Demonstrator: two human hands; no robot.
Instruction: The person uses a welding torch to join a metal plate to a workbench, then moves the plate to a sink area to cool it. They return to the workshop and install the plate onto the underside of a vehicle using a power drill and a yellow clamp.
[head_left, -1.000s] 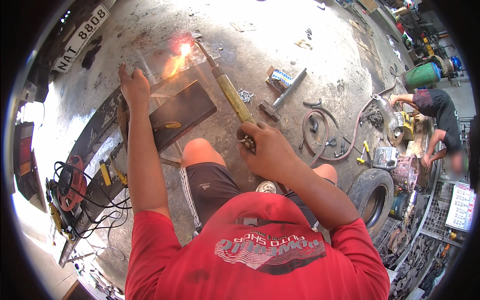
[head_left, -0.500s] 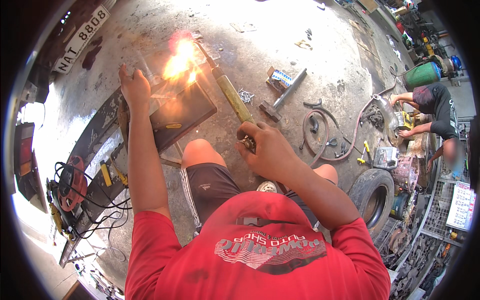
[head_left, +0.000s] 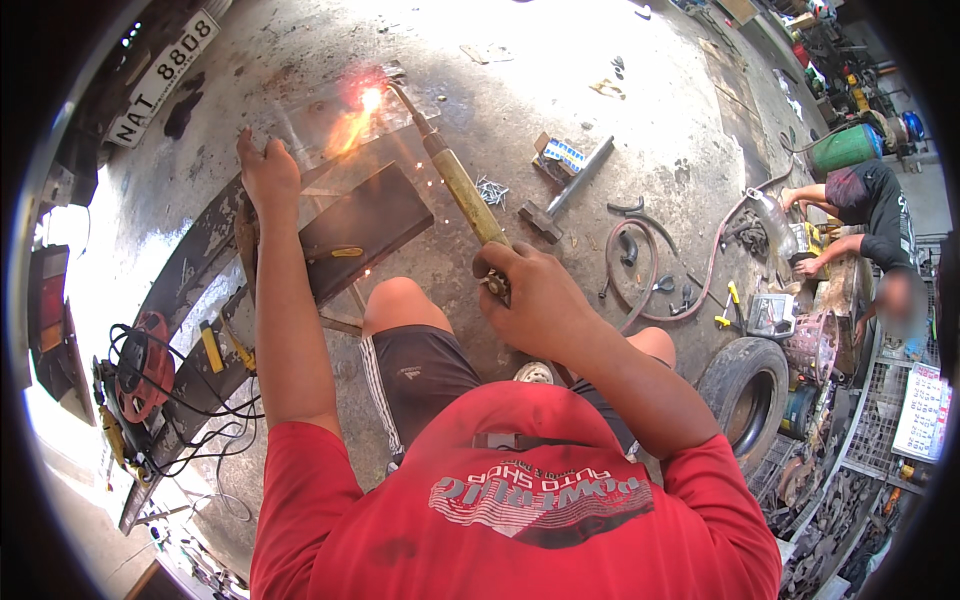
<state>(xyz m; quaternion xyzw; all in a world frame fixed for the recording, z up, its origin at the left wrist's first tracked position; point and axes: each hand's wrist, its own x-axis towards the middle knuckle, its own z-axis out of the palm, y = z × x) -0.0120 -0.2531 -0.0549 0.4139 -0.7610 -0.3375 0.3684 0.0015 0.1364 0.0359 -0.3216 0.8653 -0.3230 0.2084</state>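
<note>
My right hand (head_left: pixel 530 295) is closed round the valve end of a brass-coloured gas torch (head_left: pixel 462 188). The torch's thin bent tip points up and left, and an orange flame with sparks (head_left: pixel 362 118) glows just beside it, over a flat metal sheet (head_left: pixel 325 125). Nearer to me lies a dark rectangular metal piece (head_left: pixel 375 225) with a small yellow-handled item (head_left: pixel 335 253) on it. My left hand (head_left: pixel 270 178) is at the upper end of a long dark curved panel (head_left: pixel 185 255), left of the flame. Its fingers are partly curled, and whatever is beneath them is hidden.
A hammer (head_left: pixel 565 195), an open small box (head_left: pixel 558 158) and loose nails (head_left: pixel 491 191) lie right of the torch. Hoses (head_left: pixel 640 270) coil beyond my right knee, near a tyre (head_left: pixel 742 400). Another person (head_left: pixel 880 220) bends at the far right. A cable reel (head_left: pixel 145 365) sits at left.
The flame glow has shrunk from a broad bright burst to a narrower orange streak, and scattered sparks show near the dark metal piece. Both my hands and the torch stay almost in place.
</note>
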